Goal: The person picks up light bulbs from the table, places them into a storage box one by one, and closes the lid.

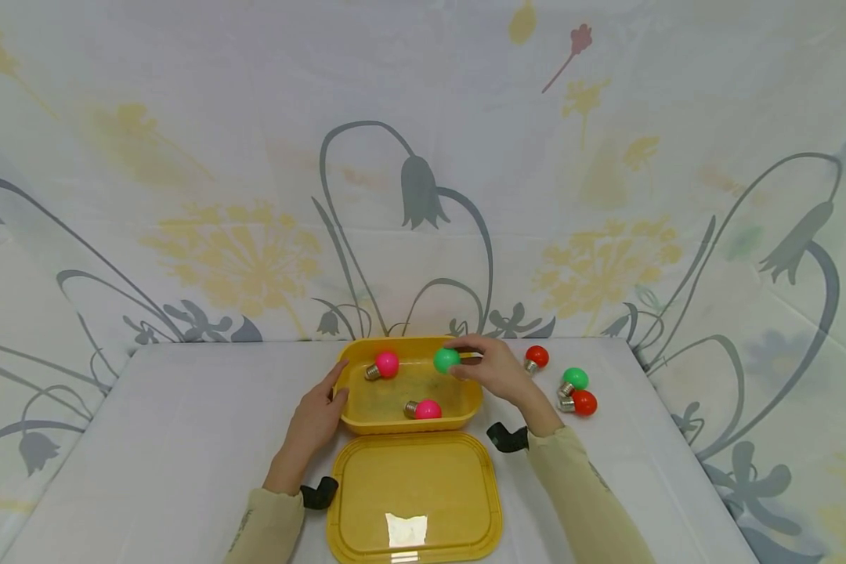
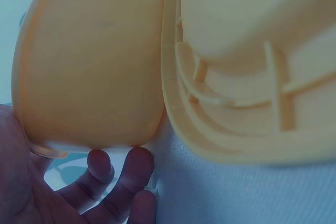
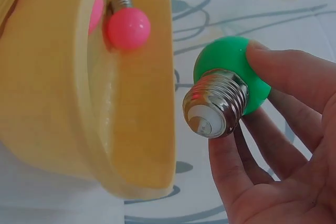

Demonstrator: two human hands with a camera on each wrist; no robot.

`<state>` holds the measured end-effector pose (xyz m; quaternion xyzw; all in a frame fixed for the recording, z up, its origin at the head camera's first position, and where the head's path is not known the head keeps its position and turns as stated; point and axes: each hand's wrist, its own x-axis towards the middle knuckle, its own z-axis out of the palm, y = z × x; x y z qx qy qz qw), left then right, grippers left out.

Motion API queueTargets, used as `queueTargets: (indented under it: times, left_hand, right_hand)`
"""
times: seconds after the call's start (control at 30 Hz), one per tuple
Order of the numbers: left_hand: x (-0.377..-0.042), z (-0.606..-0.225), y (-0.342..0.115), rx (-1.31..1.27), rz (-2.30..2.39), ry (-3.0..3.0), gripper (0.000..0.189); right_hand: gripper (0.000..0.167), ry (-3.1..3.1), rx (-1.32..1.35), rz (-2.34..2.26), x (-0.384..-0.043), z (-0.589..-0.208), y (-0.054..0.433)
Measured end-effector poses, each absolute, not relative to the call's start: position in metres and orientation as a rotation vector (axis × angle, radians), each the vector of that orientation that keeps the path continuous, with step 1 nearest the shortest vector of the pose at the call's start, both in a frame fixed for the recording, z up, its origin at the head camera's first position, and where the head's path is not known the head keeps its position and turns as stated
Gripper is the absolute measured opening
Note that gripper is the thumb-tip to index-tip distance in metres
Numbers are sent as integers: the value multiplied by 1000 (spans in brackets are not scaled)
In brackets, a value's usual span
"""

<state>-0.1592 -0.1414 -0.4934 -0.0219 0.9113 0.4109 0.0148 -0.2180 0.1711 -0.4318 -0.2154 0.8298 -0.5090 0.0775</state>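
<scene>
My right hand (image 1: 495, 368) pinches a green light bulb (image 3: 220, 61) by its round globe, between thumb and fingers. It hangs over the right part of a yellow plastic container (image 1: 409, 428); in the right wrist view its silver screw base points toward the camera. Two pink bulbs lie inside, one at the back left (image 1: 388, 364) and one near the front wall (image 1: 428, 410). At the container's left end my left hand (image 1: 315, 419) grips the rim, and the left wrist view shows several fingertips (image 2: 137, 162) against the end wall.
A yellow lid (image 1: 414, 493) lies in front of the container, close to its near wall. On the white cloth to the right are a red bulb (image 1: 537, 356), a green bulb (image 1: 575, 379) and another red bulb (image 1: 585, 403). A flowered curtain (image 1: 254, 157) hangs behind the table.
</scene>
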Motion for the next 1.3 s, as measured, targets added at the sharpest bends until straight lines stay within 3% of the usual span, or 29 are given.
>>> queueTargets:
  times: [1.3]
  left_hand:
    - [-159, -496, -142, -56, 1307, 2844, 53]
  right_hand:
    - [37, 2520, -623, -1315, -251, -432, 140]
